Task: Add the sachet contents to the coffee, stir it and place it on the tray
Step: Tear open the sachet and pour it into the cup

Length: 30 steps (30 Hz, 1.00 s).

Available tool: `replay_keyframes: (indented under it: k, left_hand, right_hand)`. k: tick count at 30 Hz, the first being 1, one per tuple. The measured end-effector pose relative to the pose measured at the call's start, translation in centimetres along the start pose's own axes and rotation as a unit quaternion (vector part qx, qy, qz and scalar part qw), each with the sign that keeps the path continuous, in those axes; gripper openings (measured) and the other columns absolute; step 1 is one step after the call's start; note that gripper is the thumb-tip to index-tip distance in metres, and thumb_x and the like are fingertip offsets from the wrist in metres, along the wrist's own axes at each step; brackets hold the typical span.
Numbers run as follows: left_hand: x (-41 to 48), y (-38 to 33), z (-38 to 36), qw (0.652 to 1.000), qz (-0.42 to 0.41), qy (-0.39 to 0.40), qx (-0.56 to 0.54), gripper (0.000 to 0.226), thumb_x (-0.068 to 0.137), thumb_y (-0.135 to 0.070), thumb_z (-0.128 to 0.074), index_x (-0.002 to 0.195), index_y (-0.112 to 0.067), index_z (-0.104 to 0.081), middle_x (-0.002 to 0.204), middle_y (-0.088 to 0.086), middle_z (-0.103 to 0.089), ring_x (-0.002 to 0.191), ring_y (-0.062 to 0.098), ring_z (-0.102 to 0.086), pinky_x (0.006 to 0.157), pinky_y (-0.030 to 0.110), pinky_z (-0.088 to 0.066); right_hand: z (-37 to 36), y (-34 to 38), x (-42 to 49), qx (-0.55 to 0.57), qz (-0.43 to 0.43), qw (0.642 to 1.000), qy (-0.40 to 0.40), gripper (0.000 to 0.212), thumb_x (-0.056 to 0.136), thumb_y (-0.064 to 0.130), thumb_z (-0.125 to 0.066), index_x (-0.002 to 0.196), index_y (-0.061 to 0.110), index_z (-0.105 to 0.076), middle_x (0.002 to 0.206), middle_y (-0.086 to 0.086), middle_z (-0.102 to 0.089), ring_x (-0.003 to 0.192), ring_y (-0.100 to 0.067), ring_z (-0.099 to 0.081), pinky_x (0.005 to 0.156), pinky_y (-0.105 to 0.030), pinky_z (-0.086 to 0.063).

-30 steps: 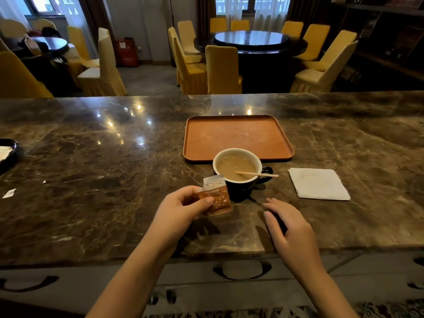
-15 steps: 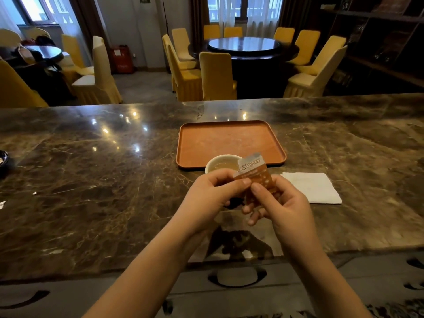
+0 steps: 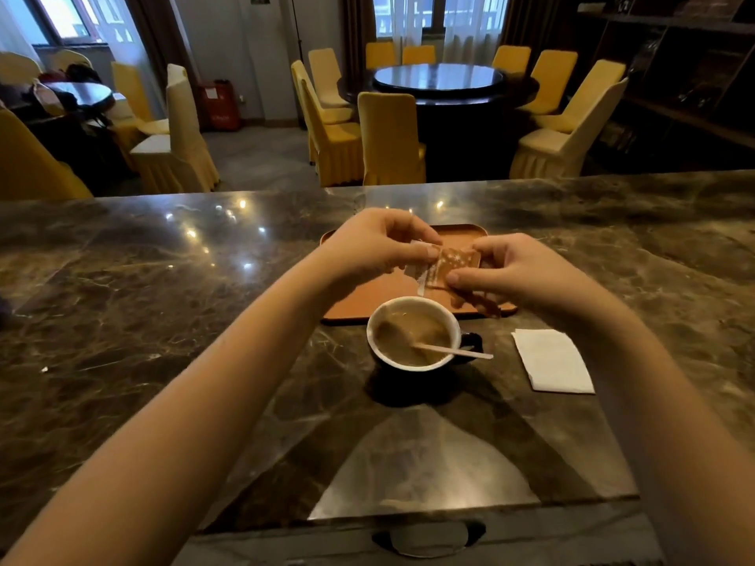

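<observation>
Above the near edge of the tray (image 3: 355, 308), the sachet (image 3: 451, 265) hangs in the air between your two hands, its long axis running left to right. Your left hand (image 3: 374, 243) pinches its left end, where a pale strip looks partly torn away; your right hand (image 3: 519, 271) pinches the orange right part between thumb and fingertips. The cup (image 3: 378, 347) of coffee (image 3: 408, 332) sits just nearer you and slightly left of the sachet, so the pour is a short tip down and toward you, and the torn end, on your left hand's side, is the nearer one to the cup's mouth. The packet is thin, crinkly foil or paper, flat and rectangular. The cup is dark outside, white-rimmed, round, with milky brown liquid and a slim pale stirrer (image 3: 453, 352) resting across its right rim. The tray is matte orange with rounded corners; a folded white napkin (image 3: 551, 361) lies right of the cup on the glossy marble counter (image 3: 163, 320).
</observation>
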State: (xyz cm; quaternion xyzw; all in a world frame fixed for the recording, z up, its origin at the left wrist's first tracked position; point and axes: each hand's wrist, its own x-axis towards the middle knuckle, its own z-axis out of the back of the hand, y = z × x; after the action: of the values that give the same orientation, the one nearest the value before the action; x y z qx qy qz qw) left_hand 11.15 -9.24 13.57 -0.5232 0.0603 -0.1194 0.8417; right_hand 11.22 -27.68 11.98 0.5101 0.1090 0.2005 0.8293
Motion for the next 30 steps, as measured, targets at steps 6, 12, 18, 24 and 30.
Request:
replay_keyframes:
  k: [6, 12, 18, 24, 30]
  left_hand:
    - [2.1, 3.7, 0.1, 0.997, 0.059, 0.028, 0.052, 0.007, 0.079, -0.013, -0.067, 0.084, -0.018, -0.067, 0.074, -0.005, -0.064, 0.051, -0.007, -0.054, 0.048, 0.005, -0.042]
    - [2.5, 6.0, -0.5, 0.992, 0.059, 0.036, 0.104, 0.015, 0.08, -0.021, -0.066, 0.088, -0.009, -0.071, 0.087, 0.008, -0.071, 0.079, 0.019, -0.065, 0.077, 0.029, -0.054]
    - [2.2, 7.5, -1.3, 0.996, 0.03, -0.005, 0.09, 0.015, 0.082, -0.025, -0.064, 0.088, -0.012, -0.07, 0.089, 0.008, -0.072, 0.086, 0.024, -0.067, 0.082, 0.034, -0.055]
    - [1.8, 8.1, -1.7, 0.996, 0.003, -0.052, 0.074, 0.014, 0.08, -0.026, -0.065, 0.086, -0.015, -0.07, 0.085, 0.004, -0.072, 0.077, 0.017, -0.067, 0.07, 0.024, -0.055]
    - [1.5, 7.8, -1.8, 0.995, -0.015, -0.057, 0.085, 0.016, 0.08, -0.026, -0.066, 0.086, -0.012, -0.071, 0.085, 0.005, -0.073, 0.08, 0.02, -0.067, 0.078, 0.036, -0.054]
  right_hand:
    - [-1.2, -3.4, 2.9, 0.083, -0.051, 0.995, -0.013, 0.016, 0.08, 0.016, -0.065, 0.092, 0.005, -0.067, 0.078, -0.006, -0.07, 0.071, -0.019, -0.06, 0.066, -0.028, -0.046]
    - [-2.4, -5.8, 3.8, 0.092, -0.046, 0.994, -0.032, 0.018, 0.08, 0.017, -0.065, 0.093, 0.004, -0.067, 0.094, -0.015, -0.071, 0.08, -0.02, -0.063, 0.071, -0.025, -0.051]
    - [-3.0, -6.8, 4.1, 0.112, -0.02, 0.992, -0.045, 0.016, 0.079, 0.018, -0.065, 0.089, 0.006, -0.068, 0.075, 0.001, -0.073, 0.069, -0.007, -0.068, 0.058, -0.013, -0.051]
    - [-2.9, -6.8, 4.1, 0.111, 0.002, 0.993, -0.043, 0.015, 0.078, 0.019, -0.065, 0.086, 0.007, -0.068, 0.071, 0.004, -0.074, 0.069, -0.01, -0.067, 0.059, -0.015, -0.053]
    - [-2.8, -6.7, 4.0, 0.084, 0.025, 0.995, -0.051, 0.009, 0.08, 0.015, -0.064, 0.086, 0.009, -0.068, 0.074, 0.003, -0.074, 0.071, -0.008, -0.069, 0.062, -0.014, -0.053]
